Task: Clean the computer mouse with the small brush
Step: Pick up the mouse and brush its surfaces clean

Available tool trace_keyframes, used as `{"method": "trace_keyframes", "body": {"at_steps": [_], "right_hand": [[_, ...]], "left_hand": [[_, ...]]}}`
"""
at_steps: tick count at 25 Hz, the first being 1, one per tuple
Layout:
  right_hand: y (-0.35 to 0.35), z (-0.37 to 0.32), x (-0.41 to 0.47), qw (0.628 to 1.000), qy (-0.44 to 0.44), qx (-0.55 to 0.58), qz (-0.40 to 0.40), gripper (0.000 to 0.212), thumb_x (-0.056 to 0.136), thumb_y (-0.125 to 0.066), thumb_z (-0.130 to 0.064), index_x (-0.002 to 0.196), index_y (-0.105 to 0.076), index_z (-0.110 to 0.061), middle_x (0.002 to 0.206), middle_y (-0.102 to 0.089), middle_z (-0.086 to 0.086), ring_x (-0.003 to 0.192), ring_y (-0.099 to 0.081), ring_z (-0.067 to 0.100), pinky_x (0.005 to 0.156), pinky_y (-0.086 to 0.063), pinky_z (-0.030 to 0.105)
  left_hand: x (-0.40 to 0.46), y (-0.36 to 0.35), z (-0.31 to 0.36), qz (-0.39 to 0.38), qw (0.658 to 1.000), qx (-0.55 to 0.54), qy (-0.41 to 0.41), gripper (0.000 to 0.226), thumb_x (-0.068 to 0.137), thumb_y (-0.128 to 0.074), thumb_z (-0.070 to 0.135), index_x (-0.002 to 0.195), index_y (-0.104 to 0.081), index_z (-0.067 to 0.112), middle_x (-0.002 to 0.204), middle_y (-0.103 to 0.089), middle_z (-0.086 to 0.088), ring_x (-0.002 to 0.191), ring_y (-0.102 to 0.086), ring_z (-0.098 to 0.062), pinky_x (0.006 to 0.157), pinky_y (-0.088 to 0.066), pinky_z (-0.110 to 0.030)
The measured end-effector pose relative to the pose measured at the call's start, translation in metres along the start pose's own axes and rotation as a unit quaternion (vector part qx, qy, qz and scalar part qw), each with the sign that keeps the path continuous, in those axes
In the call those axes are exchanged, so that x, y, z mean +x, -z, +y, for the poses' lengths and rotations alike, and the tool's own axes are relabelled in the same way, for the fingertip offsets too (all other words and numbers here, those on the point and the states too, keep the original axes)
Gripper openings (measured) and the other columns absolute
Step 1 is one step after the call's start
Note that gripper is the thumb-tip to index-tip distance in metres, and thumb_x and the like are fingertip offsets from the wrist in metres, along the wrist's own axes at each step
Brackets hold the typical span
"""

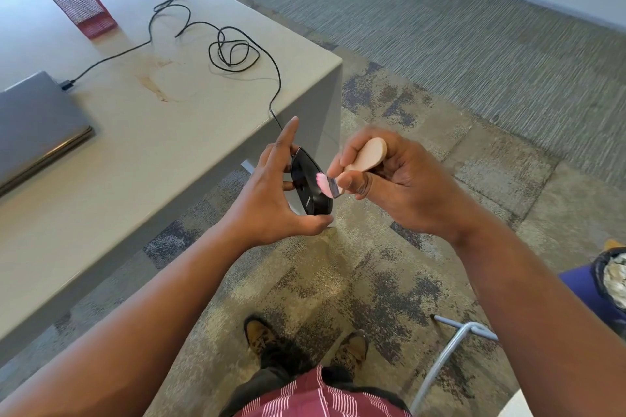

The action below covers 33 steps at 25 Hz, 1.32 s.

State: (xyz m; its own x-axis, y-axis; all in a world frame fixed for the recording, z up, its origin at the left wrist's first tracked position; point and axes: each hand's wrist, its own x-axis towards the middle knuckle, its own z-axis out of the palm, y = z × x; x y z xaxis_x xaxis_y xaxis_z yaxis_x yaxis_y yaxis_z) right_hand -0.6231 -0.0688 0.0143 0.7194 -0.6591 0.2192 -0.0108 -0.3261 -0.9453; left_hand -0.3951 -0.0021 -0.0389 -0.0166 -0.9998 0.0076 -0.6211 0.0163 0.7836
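My left hand [271, 200] grips a glossy black computer mouse [310, 184] on its edge, in the air just off the corner of the grey table [162, 159]. The index finger points up past the mouse. My right hand [393, 179] is closed on a small brush [366, 152] with a pale wooden handle. Its pink bristles [324, 184] touch the mouse's top surface. The mouse's black cable [233, 51] runs up over the table edge, coils on the tabletop, and ends at a plug beside the laptop.
A shut grey laptop [37, 125] lies at the table's left. A red mesh pen holder [79, 2] stands at the back left. Patterned carpet lies below, with my shoes [305, 342]. A grey metal chair leg [450, 352] and a dark bin [609, 281] are at the right.
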Motion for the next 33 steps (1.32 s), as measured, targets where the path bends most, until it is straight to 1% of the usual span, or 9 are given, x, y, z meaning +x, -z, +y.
{"method": "trace_keyframes", "body": {"at_steps": [2,5,8,11,16,22,26,30,33], "right_hand": [[0.000,0.000,-0.001,1.000,-0.006,0.014,-0.008,0.012,0.094,-0.072,-0.028,0.096,-0.062,-0.023,0.096,-0.074,0.015,0.075,-0.064,0.032,0.070,-0.056,0.046],[0.002,0.000,-0.002,0.999,-0.017,0.039,-0.018,0.015,0.094,-0.073,-0.027,0.098,-0.063,-0.017,0.097,-0.073,0.015,0.075,-0.064,0.028,0.071,-0.055,0.039],[0.004,0.004,-0.002,0.998,-0.031,0.046,-0.039,0.017,0.092,-0.073,-0.027,0.098,-0.062,-0.015,0.096,-0.071,0.020,0.075,-0.065,0.026,0.070,-0.055,0.036],[0.010,0.008,-0.003,0.997,-0.061,0.019,-0.047,0.014,0.094,-0.071,-0.014,0.100,-0.061,-0.007,0.093,-0.068,0.027,0.073,-0.066,0.023,0.068,-0.056,0.033],[0.015,0.001,-0.001,0.993,0.011,0.100,0.063,0.014,0.093,-0.069,-0.017,0.099,-0.059,-0.010,0.097,-0.072,0.020,0.071,-0.063,0.024,0.066,-0.055,0.032],[0.002,0.001,0.000,0.997,0.016,0.070,0.026,0.010,0.092,-0.068,-0.019,0.098,-0.060,-0.016,0.098,-0.071,0.023,0.075,-0.064,0.020,0.069,-0.055,0.032],[0.003,0.001,-0.003,0.999,-0.014,0.050,0.005,0.010,0.094,-0.071,-0.017,0.096,-0.061,-0.016,0.096,-0.071,0.022,0.074,-0.063,0.035,0.069,-0.056,0.033],[0.003,0.005,-0.003,0.997,-0.053,0.048,-0.014,0.014,0.092,-0.070,-0.017,0.098,-0.061,-0.010,0.094,-0.069,0.029,0.071,-0.066,0.023,0.067,-0.058,0.034],[0.008,0.007,-0.005,0.997,-0.059,0.051,0.018,0.022,0.092,-0.073,-0.026,0.100,-0.061,-0.009,0.091,-0.069,0.028,0.070,-0.068,0.024,0.065,-0.058,0.035]], "left_hand": [[0.000,0.000,-0.002,0.005,1.000,-0.002,0.005,0.147,0.065,-0.101,0.034,0.169,0.001,0.047,0.140,-0.040,0.010,0.131,-0.053,0.000,0.104,-0.052,-0.014],[0.001,-0.001,-0.004,0.012,1.000,-0.010,0.009,0.147,0.063,-0.101,0.033,0.170,-0.001,0.043,0.139,-0.041,0.008,0.129,-0.055,-0.004,0.099,-0.050,-0.007],[0.002,0.001,-0.005,0.014,0.999,-0.028,0.010,0.148,0.058,-0.099,0.043,0.171,-0.002,0.042,0.139,-0.043,0.009,0.128,-0.057,-0.006,0.100,-0.052,-0.011],[0.003,0.001,-0.003,0.012,0.999,-0.035,0.008,0.146,0.058,-0.095,0.048,0.170,-0.002,0.044,0.137,-0.041,0.017,0.127,-0.056,-0.001,0.102,-0.053,-0.012],[0.003,0.002,-0.001,0.004,1.000,-0.018,0.012,0.147,0.064,-0.101,0.034,0.170,-0.001,0.044,0.141,-0.040,0.010,0.130,-0.056,-0.009,0.107,-0.051,-0.020],[0.004,0.002,0.000,0.009,1.000,-0.021,0.013,0.146,0.061,-0.099,0.038,0.170,-0.001,0.045,0.135,-0.037,0.027,0.129,-0.056,-0.004,0.100,-0.051,-0.012],[0.002,0.002,-0.001,0.010,0.999,-0.029,0.016,0.148,0.060,-0.100,0.036,0.170,-0.002,0.043,0.136,-0.041,0.019,0.125,-0.056,0.001,0.098,-0.049,-0.005],[0.002,0.003,0.000,0.006,0.999,-0.043,0.013,0.150,0.054,-0.095,0.051,0.170,-0.001,0.045,0.138,-0.040,0.021,0.127,-0.057,-0.001,0.101,-0.052,-0.010],[0.001,0.004,0.000,0.008,0.999,-0.037,0.011,0.146,0.061,-0.099,0.039,0.169,0.000,0.046,0.138,-0.040,0.018,0.130,-0.055,-0.001,0.100,-0.052,-0.010]]}}
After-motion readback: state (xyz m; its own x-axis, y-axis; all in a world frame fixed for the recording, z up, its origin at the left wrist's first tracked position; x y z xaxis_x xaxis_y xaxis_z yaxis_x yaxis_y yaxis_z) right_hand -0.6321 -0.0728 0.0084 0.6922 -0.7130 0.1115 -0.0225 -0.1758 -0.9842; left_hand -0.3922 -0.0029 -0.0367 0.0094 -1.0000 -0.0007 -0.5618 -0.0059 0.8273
